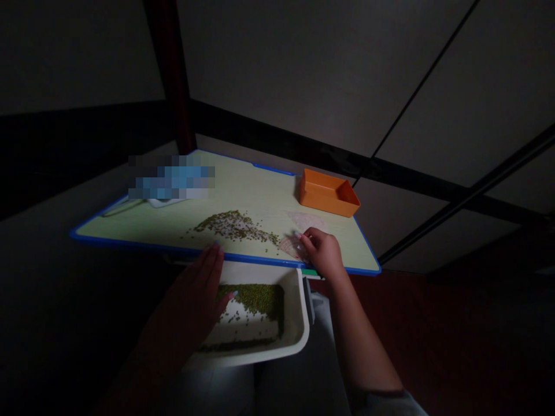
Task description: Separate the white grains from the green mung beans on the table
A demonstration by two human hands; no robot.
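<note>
My left hand [202, 289] is open over the near left edge of the tabletop [260, 193], with the fingers stretched out and the thumb apart. Below it, a white drawer-like bin [299, 341] holds many small green beans [260, 297]. Several more loose beans [234, 225] are scattered on the tabletop just beyond the fingertips. My right hand [323, 251] rests at the tabletop's near right side, closed in a pinch beside a printed pattern [292, 245]. Whatever lies between its fingertips is too small to make out.
An orange rectangular box [329, 193] stands at the back right of the tabletop. A blurred blue object [173, 179] on a white base is at the back left, with a cord beside it. Behind runs a panelled wall [281, 69]. The scene is dim.
</note>
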